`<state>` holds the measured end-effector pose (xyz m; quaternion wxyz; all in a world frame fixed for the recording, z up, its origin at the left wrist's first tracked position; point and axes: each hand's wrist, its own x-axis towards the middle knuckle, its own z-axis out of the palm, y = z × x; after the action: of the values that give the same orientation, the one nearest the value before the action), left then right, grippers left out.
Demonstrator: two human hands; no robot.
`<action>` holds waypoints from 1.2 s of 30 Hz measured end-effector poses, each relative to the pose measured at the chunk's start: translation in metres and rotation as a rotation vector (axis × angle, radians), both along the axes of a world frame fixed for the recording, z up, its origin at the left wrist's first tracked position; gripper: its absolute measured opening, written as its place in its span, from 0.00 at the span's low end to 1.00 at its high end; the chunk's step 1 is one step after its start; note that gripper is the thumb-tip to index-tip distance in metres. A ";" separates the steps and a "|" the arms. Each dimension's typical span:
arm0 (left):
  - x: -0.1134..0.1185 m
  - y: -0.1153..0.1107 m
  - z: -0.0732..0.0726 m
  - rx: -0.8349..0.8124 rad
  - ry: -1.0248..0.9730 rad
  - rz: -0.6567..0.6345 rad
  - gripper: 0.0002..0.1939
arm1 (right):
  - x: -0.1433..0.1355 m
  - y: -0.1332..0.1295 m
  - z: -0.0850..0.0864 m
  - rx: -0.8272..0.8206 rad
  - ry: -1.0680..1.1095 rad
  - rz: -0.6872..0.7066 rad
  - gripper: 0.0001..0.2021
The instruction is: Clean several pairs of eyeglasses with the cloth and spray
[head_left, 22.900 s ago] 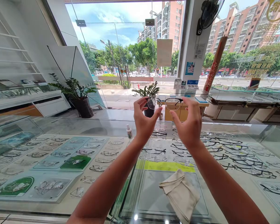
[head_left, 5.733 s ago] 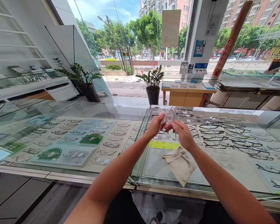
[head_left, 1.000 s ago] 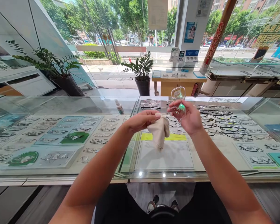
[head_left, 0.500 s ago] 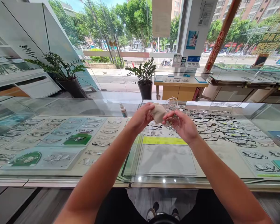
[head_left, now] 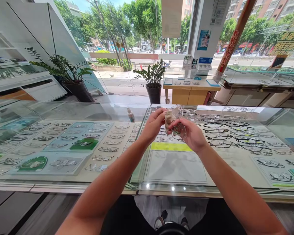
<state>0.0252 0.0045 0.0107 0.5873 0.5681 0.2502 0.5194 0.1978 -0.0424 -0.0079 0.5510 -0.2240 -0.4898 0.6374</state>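
Above the glass counter, my left hand (head_left: 155, 125) is closed on a beige cloth (head_left: 170, 116), which is bunched up between both hands. My right hand (head_left: 191, 133) pinches a pair of thin-rimmed glasses (head_left: 179, 130), its fingers touching the cloth. One lens lies below the right fingers, while the other part of the frame sticks up behind the cloth. The cloth wraps part of the glasses and hides it. Left of the hands, a small spray bottle (head_left: 130, 115) stands upright on the counter.
Beneath the glass counter top (head_left: 88, 112) lie rows of eyeglasses (head_left: 217, 131) and a white tray (head_left: 175, 166) with a yellow strip. Beyond the counter are a potted plant (head_left: 154, 93) and a wooden display cabinet (head_left: 191, 96).
My left hand has moved right, closer to my right hand. The cloth, flatter before, is now crumpled around the glasses, and the upper part of the glasses sits lower.
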 end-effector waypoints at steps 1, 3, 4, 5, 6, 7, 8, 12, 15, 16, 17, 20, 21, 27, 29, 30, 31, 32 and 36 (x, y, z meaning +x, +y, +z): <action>0.001 -0.001 -0.001 0.021 0.013 0.044 0.14 | -0.001 0.000 0.000 -0.002 0.001 0.009 0.17; 0.003 -0.004 -0.003 0.045 0.019 0.086 0.16 | -0.002 -0.002 0.000 -0.012 0.005 0.020 0.17; 0.004 -0.006 -0.004 0.045 0.012 0.089 0.18 | -0.003 -0.002 0.001 -0.022 0.006 0.022 0.17; 0.005 -0.007 -0.005 0.036 -0.003 0.083 0.21 | -0.003 -0.003 0.001 -0.033 0.006 0.024 0.16; 0.006 -0.007 -0.005 0.016 -0.022 0.069 0.23 | -0.004 -0.003 0.002 -0.045 0.007 0.025 0.16; 0.007 -0.008 -0.006 -0.014 -0.037 0.045 0.26 | -0.004 -0.003 0.002 -0.053 0.009 0.026 0.15; 0.007 -0.008 -0.006 -0.048 -0.047 0.020 0.28 | -0.005 -0.003 0.002 -0.057 0.012 0.027 0.14; 0.007 -0.008 -0.004 -0.166 -0.064 -0.044 0.32 | -0.005 -0.002 0.001 -0.052 0.028 0.020 0.14; 0.006 -0.010 -0.002 -0.213 -0.066 -0.100 0.29 | -0.005 -0.001 0.000 -0.057 0.032 0.023 0.14; 0.006 -0.010 -0.001 -0.224 -0.061 -0.127 0.28 | -0.004 -0.001 0.000 -0.056 0.034 0.026 0.14; 0.006 -0.010 -0.001 -0.233 -0.055 -0.155 0.26 | -0.004 -0.001 -0.001 -0.055 0.033 0.029 0.14; 0.006 -0.009 -0.003 -0.236 -0.044 -0.217 0.21 | -0.003 0.001 -0.003 -0.051 0.021 0.031 0.13; 0.006 -0.009 -0.003 -0.230 -0.041 -0.230 0.21 | -0.003 0.001 -0.003 -0.050 0.017 0.031 0.14; 0.005 -0.009 -0.003 -0.147 -0.041 -0.270 0.21 | -0.005 0.002 -0.004 -0.078 0.013 0.052 0.14; 0.004 -0.008 -0.001 -0.104 -0.033 -0.278 0.20 | -0.006 0.002 -0.004 -0.082 0.020 0.073 0.13; 0.003 -0.008 -0.001 -0.085 -0.025 -0.275 0.19 | -0.006 0.003 -0.004 -0.082 0.022 0.081 0.13; 0.002 -0.008 -0.001 -0.068 -0.016 -0.265 0.19 | -0.006 0.003 -0.004 -0.082 0.021 0.085 0.13; 0.002 -0.007 0.000 -0.053 -0.006 -0.249 0.19 | -0.006 0.003 -0.005 -0.082 0.017 0.088 0.13; 0.002 -0.009 0.001 -0.014 0.032 -0.166 0.21 | -0.006 0.004 -0.007 -0.068 -0.005 0.128 0.14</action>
<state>0.0275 -0.0040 0.0114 0.6280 0.5910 0.2152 0.4583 0.1918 -0.0383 -0.0149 0.5001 -0.2123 -0.4825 0.6870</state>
